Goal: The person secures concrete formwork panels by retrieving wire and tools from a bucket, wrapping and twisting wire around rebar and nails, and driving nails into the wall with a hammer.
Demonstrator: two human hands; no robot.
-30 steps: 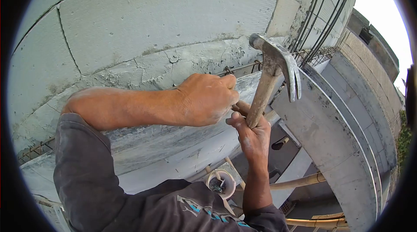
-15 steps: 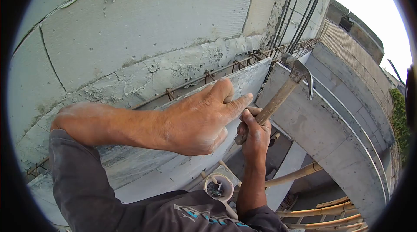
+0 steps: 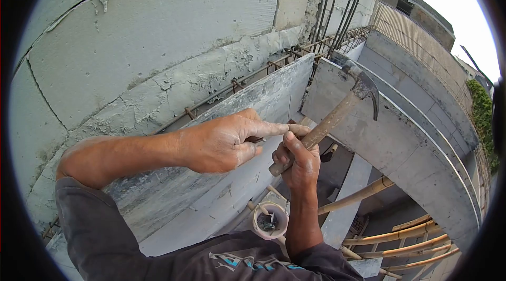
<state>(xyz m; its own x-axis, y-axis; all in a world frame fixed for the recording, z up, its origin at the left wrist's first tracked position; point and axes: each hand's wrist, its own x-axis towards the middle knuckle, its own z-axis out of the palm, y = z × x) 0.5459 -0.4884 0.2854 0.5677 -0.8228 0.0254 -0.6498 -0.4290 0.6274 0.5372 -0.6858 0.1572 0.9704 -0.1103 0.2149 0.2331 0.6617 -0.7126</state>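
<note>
My right hand (image 3: pixel 300 164) is wrapped around the wooden handle of a claw hammer (image 3: pixel 337 115). The hammer is tilted, its metal head up and to the right, with the curved claw facing right. My left hand (image 3: pixel 224 141) reaches across from the left, index finger stretched out to the fingers of my right hand by the handle. Its other fingers are curled in, and a small dark thing shows between them, too small to name. Below both hands runs a grey formwork panel (image 3: pixel 237 104), set on edge along the wall.
A block wall (image 3: pixel 174 23) rises on the left, with a rebar cage (image 3: pixel 237 85) along its base and upright bars (image 3: pixel 337 12) behind. Another grey panel (image 3: pixel 379 123) runs off to the right. Lower down are a bucket (image 3: pixel 285 223) with small items and bamboo poles (image 3: pixel 363 196).
My left hand has turned and lowered slightly, its index finger now straighter against my right hand's fingers. The hammer stays in my right hand. The whole view has shifted a little.
</note>
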